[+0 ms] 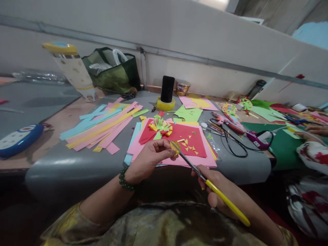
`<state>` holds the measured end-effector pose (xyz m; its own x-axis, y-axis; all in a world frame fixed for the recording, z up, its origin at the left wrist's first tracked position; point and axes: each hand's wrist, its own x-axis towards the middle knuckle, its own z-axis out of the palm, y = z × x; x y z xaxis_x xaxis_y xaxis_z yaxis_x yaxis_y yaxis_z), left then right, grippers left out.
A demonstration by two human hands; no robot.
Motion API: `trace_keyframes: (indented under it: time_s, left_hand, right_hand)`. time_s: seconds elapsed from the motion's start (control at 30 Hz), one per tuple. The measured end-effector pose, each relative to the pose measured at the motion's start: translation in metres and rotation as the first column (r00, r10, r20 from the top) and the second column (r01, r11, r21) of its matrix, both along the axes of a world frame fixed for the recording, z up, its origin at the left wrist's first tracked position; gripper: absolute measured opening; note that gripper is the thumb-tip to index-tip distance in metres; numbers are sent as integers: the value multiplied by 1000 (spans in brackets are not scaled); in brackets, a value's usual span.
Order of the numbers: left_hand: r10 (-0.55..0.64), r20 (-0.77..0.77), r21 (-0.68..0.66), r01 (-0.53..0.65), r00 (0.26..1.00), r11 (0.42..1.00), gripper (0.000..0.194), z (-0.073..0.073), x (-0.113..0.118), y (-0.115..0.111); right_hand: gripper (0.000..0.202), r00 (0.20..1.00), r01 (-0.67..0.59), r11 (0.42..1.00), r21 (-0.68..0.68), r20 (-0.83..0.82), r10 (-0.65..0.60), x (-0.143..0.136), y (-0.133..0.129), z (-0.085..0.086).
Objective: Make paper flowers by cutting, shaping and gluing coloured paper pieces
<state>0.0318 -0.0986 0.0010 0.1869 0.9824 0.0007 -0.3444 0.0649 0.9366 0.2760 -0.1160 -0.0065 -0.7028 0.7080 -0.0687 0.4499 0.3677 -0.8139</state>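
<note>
Between the fingertips of my left hand (pixel 156 153) is a small piece of yellow paper (pixel 175 147), partly hidden by the fingers. My right hand (pixel 211 181) is closed around a pair of scissors (pixel 225 201) with yellow handles. Their blades point up and left, with the tips at the yellow paper. Under my hands lies a stack of coloured sheets, a red sheet (pixel 198 135) on top of a pink sheet (pixel 208 160). Small yellow scraps (pixel 190 148) are scattered over the red sheet. Behind my left hand sits a green and yellow paper flower (pixel 161 125).
Coloured paper strips (pixel 105 123) lie to the left. At the back stand a phone (pixel 167 89) on a tape roll (pixel 165 104), a snack cup (pixel 182 87), a green bag (pixel 115 73) and a bottle (pixel 73 71). A pink glue gun (pixel 220 118) and cables lie right, near another person's hand (pixel 316 130).
</note>
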Motion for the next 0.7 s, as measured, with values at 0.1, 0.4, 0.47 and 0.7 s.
trace_keyframes:
  time_s: [0.1, 0.4, 0.47, 0.7]
  left_hand:
    - [-10, 9, 10, 10, 1000, 1000, 16, -1, 0, 0]
    - [-11, -7, 8, 11, 1000, 1000, 24, -6, -2, 2]
    - [-6, -27, -7, 6, 1000, 1000, 27, -6, -4, 2]
    - [-105, -66, -20, 104, 992, 994, 25, 1, -11, 2]
  right_hand:
    - [101, 1000, 4, 1000, 20, 12, -5, -1, 1, 0]
    - [105, 991, 37, 993, 108, 126, -51, -6, -3, 13]
    - [105, 989, 29, 992, 124, 138, -46, -1, -5, 18]
    - [94, 993, 61, 985, 160, 86, -75, 15, -8, 26]
